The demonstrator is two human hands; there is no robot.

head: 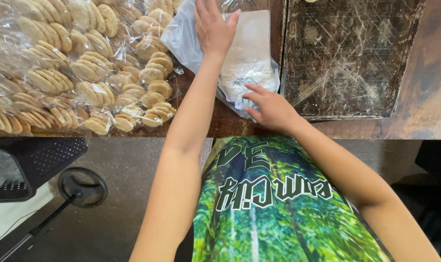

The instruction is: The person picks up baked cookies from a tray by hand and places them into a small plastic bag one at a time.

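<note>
Nearest the camera, a green forest-print shirt (278,213) filled the lower middle of the view, with grey floor on either side. To the left on the floor stood a black perforated stand (33,167) with a round black base (82,187) beside it.

Beyond the shirt ran the edge of the dark wooden tabletop (424,106). The right hand (271,109) rested there on the near end of a stack of clear plastic bags (247,58), its fingers (253,92) loosely spread and pressing on the plastic; they were not closed around anything. The stack lay flat on the tabletop, between the packed biscuits and the metal tray.

The left arm reached farther out, and the left hand (213,26) lay palm down on the far left part of the same bags, fingers extended and flat, with no visible grip on the plastic.

To the left of the bags, a large heap of clear packets of round pale biscuits (75,68) covered the tabletop, its nearest packets just beside the left forearm. To the right, a scratched, dark metal baking tray (346,53) sat just beside the bags, reaching to the far edge of the view.
</note>
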